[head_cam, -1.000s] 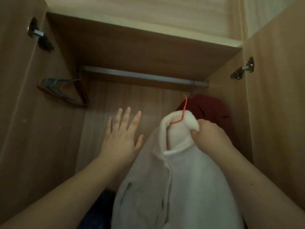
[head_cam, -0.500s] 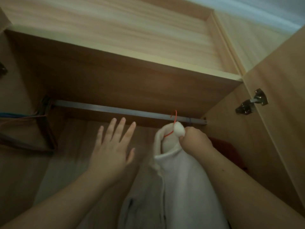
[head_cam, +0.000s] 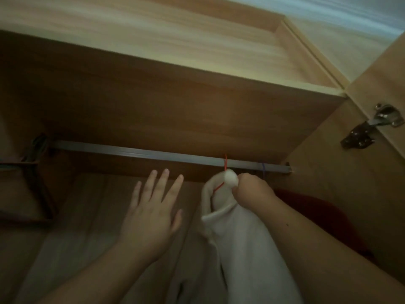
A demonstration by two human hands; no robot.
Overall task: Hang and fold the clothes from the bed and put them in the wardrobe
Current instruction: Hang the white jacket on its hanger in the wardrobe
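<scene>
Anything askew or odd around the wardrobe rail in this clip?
Mostly tidy. The white garment is bunched at the collar in the right hand, hiding most of its red hanger. Empty hangers sit tilted at the rail's left end.

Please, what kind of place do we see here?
Most likely the inside of a bedroom wardrobe: a metal hanging rail runs under a wooden shelf, a door hinge sits at right, and the right hand holds a white garment on a red hanger.

L hand (head_cam: 151, 218): raised, fingers spread, holds nothing | R hand (head_cam: 252, 190): raised, fist clenched, gripping
</scene>
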